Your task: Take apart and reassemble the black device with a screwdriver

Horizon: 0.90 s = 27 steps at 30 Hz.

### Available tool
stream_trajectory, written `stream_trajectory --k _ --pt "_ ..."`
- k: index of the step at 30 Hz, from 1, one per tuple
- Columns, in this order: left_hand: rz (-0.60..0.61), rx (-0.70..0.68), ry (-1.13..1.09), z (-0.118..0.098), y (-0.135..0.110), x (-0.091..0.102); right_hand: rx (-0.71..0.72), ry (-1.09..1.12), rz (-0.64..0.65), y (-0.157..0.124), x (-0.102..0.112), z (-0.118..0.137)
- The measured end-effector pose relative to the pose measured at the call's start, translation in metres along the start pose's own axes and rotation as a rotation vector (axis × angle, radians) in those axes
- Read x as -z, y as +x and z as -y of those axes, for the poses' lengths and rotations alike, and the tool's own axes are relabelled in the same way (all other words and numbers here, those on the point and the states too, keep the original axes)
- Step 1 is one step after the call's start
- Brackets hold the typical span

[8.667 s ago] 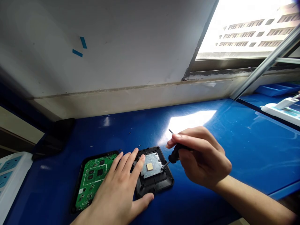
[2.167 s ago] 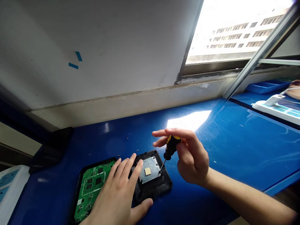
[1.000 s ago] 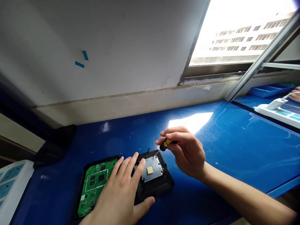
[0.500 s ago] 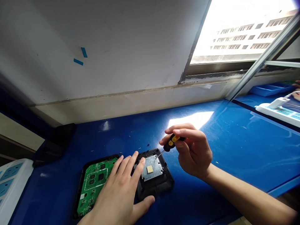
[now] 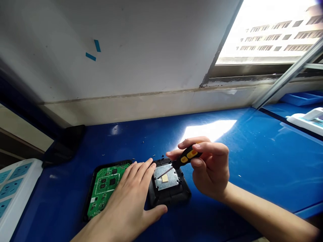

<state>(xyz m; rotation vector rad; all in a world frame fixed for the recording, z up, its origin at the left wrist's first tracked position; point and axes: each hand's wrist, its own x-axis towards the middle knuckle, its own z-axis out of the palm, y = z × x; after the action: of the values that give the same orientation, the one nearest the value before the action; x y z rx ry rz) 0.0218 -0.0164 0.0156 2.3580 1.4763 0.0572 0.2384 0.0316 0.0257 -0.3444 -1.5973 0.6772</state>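
Note:
My right hand grips a black and yellow screwdriver, its thin shaft slanting down to the left. The tip is over the left part of a silver metal plate, which bears a small pale square pad. That plate lies in a black plastic cover. With fingers stretched out, my left hand lies across the cover's left side. Left of it is a green circuit board in a black housing, partly hidden by my left hand and forearm.
Several tiny screws are scattered on the blue table behind the cover. A white power strip stands at the left edge and another at the right. A blue tray sits at the back right, beyond a metal post.
The screwdriver tip has moved from the plate's upper right corner to its left side. My left hand stays spread at the cover. The camera view has shifted slightly.

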Motion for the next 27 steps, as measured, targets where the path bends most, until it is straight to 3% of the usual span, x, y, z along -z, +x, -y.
stream_trajectory --k 13,27 --pt "-0.129 -0.06 -0.05 0.0041 -0.0001 -0.009 0.007 -0.038 0.01 0.0001 -0.0046 -0.0008" --pt "-0.051 -0.026 -0.05 0.0023 0.0009 -0.0048 0.051 -0.058 0.07 -0.0009 0.0009 0.0001"
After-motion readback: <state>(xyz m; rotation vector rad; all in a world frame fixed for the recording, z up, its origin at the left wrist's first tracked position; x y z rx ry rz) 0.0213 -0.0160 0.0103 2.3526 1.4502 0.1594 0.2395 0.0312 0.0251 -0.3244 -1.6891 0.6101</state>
